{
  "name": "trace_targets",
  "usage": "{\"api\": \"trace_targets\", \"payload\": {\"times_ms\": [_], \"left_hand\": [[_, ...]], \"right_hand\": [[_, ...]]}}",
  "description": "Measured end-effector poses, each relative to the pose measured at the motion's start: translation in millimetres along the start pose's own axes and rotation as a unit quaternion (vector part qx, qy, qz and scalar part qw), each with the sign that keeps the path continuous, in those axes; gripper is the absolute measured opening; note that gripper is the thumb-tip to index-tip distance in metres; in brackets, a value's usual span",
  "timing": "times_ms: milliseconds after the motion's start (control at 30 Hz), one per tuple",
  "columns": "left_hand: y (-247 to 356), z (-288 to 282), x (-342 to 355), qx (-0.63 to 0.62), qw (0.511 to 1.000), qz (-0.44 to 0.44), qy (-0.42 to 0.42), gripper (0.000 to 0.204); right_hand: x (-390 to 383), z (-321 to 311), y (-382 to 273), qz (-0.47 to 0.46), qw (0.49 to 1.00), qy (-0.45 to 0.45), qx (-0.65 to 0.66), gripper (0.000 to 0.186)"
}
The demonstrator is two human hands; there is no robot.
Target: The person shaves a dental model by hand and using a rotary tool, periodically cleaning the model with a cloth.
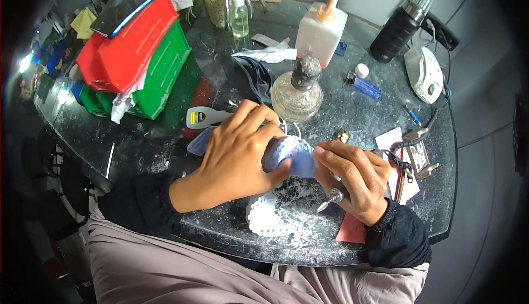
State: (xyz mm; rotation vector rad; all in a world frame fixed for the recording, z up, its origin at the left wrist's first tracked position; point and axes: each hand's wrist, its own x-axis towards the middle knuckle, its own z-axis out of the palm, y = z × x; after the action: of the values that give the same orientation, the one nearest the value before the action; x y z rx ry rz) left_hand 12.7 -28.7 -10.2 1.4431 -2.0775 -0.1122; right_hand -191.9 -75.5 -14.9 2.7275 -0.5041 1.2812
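Note:
Over the near middle of the bench, my left hand [237,152] is wrapped round a pale blue dental cast [278,152], its thumb on the near side. Part of the cast shows beyond my knuckles on the left. My right hand [352,172] is closed at the cast's right side, its fingertips near or on the blue surface. Out of the underside of that hand sticks a metal tool [334,196] with a rounded, pointed end; its other end is hidden. Below the hands, a white dental cast [267,216] lies amid white powder.
Beyond my hands stands a glass spirit lamp [297,97]; behind it, a plastic bottle [322,31] holds a stick. Red [124,45] and green bins [165,75] are stacked left. A blue lighter [363,86], cables and a pink sheet [351,229] lie right.

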Motion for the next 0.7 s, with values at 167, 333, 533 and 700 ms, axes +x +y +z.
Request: {"api": "trace_targets", "payload": {"times_ms": [167, 333, 533, 700], "left_hand": [[8.6, -4.1, -4.5, -0.096, 0.993, -0.059, -0.018, 0.030], [4.9, -6.6, -13.0, -0.149, 0.988, 0.011, 0.042, 0.036], [13.5, -9.1, -25.7, -0.355, 0.935, 0.007, 0.023, 0.040], [12.6, -8.4, -29.3, -0.352, 0.935, 0.018, 0.028, 0.044]], "right_hand": [[-0.3, -3.5, -1.1, -0.005, 1.000, -0.003, 0.008, 0.035], [1.7, -20.7, -10.7, -0.023, 0.997, -0.001, 0.072, 0.035], [-4.2, -21.7, -22.7, -0.109, 0.987, 0.017, 0.117, 0.032], [1.0, -19.3, -24.5, -0.097, 0.987, -0.023, 0.125, 0.032]]}}
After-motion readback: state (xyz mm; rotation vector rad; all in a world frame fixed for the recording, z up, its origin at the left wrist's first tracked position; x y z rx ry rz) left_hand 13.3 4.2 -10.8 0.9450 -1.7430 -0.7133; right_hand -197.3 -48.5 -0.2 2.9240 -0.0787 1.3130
